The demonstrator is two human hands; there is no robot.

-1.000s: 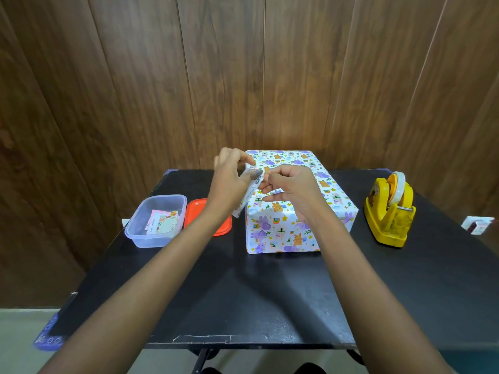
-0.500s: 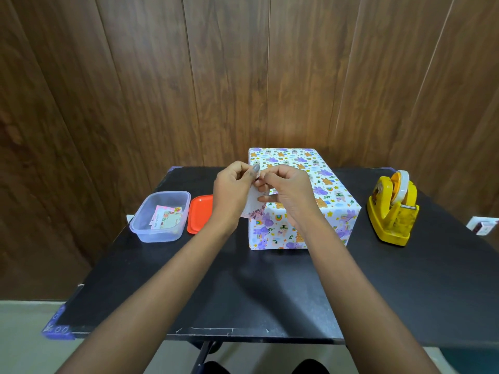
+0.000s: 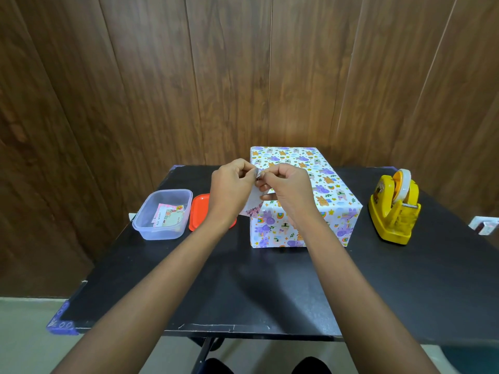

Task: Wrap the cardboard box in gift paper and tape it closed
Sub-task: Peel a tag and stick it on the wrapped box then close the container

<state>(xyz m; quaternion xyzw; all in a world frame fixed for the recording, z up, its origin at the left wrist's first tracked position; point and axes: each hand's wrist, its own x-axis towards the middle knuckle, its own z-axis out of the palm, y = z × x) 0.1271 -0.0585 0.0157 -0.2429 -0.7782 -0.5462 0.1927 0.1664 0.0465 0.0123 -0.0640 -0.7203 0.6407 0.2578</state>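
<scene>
The box (image 3: 318, 184), fully covered in white gift paper with purple and orange animal prints, stands on the black table (image 3: 270, 287) at the back centre. In front of its near left corner my left hand (image 3: 232, 190) and my right hand (image 3: 289, 190) are raised together, fingertips pinching the top edge of a small white card (image 3: 252, 206) with a purple floral print at its lower edge. The card hangs between both hands, just off the box. A yellow tape dispenser (image 3: 394, 209) with a white roll sits to the right of the box.
A clear plastic tub (image 3: 162, 214) holding printed cards stands at the left, with its orange lid (image 3: 199, 214) lying flat beside it. A small white object (image 3: 484, 225) lies at the table's right edge. A wooden panel wall rises directly behind the table.
Both hands stay pinched on the small card in front of the box, shifting only slightly; the card now hangs lower between them. The head camera has tilted a little.
</scene>
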